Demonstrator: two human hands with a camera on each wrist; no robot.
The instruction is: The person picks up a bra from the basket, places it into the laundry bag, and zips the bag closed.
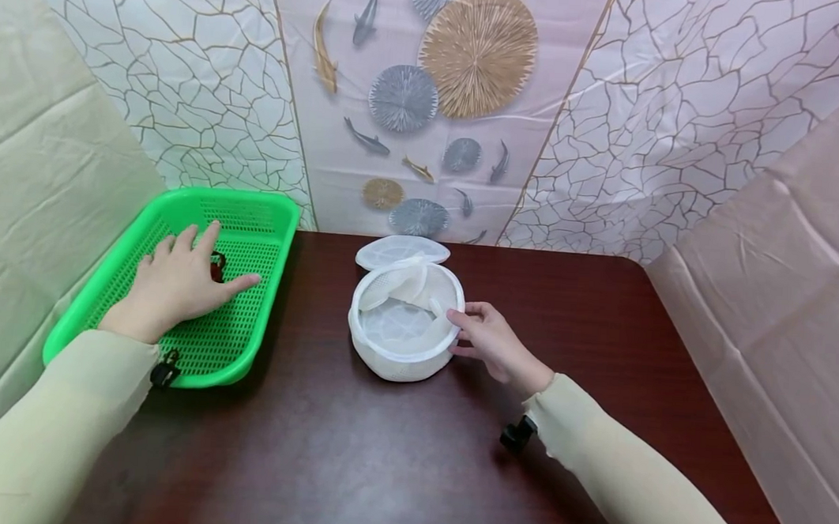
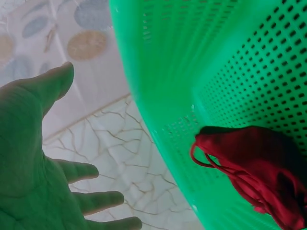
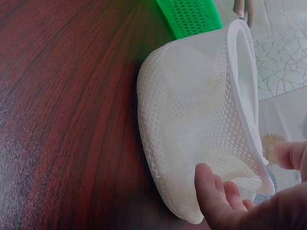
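A white mesh laundry bag [image 1: 400,364] stands upright on the table with its round mouth facing up and its flap [image 1: 402,251] folded open behind. My right hand [image 1: 494,341] holds its right rim, thumb over the edge and fingers along the outside. In the right wrist view, the mesh dents inward beside those fingers. My left hand [image 1: 177,277] hovers over the green basket [image 1: 269,286] with fingers spread and nothing in them. Below it, inside the basket, lies a dark red drawstring pouch [image 2: 254,167], mostly hidden by the hand in the head view.
The dark reddish-brown table [image 1: 395,458] runs back to a patterned cloth wall [image 1: 340,155]. Pale fabric panels rise at the left and right [image 1: 769,256] sides. The basket sits against the left panel.
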